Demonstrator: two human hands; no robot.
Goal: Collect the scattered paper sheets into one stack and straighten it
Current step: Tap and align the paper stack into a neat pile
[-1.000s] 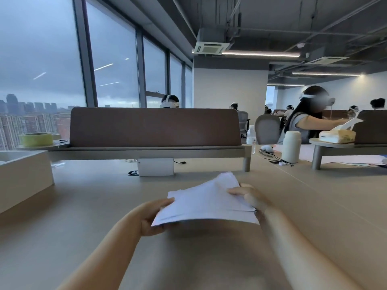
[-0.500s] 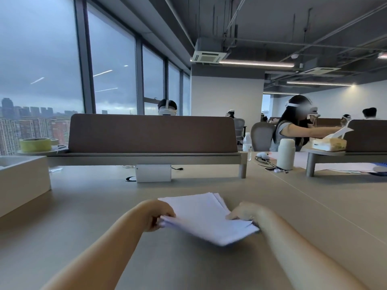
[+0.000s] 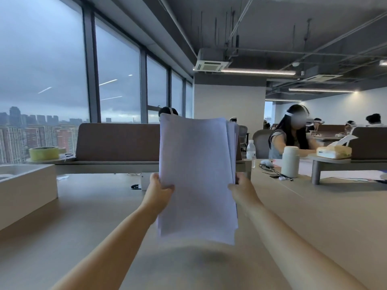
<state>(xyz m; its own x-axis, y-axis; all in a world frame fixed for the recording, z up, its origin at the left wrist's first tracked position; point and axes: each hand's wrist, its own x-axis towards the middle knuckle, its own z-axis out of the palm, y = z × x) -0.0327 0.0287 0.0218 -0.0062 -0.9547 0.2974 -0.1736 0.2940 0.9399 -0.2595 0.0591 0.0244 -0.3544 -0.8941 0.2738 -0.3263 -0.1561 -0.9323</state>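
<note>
A stack of white paper sheets (image 3: 196,174) stands upright in the air above the beige table (image 3: 83,216), its lower edge a little off the surface. My left hand (image 3: 160,186) grips the stack's left edge and my right hand (image 3: 240,188) grips its right edge, both about midway up. The sheets are uneven: several edges fan out along the right side and the bottom edge is ragged. A soft shadow lies on the table under the stack.
A brown divider panel (image 3: 117,141) runs across the table's far side, with a small white box (image 3: 144,182) below it. A beige box (image 3: 25,191) sits at left, a yellow tape roll (image 3: 44,153) behind it. A white bottle (image 3: 290,162), cables and seated persons are at right.
The stack lay nearly flat and low over the table between my hands. Both hands have since lifted it and turned it upright, and the view has tilted up.
</note>
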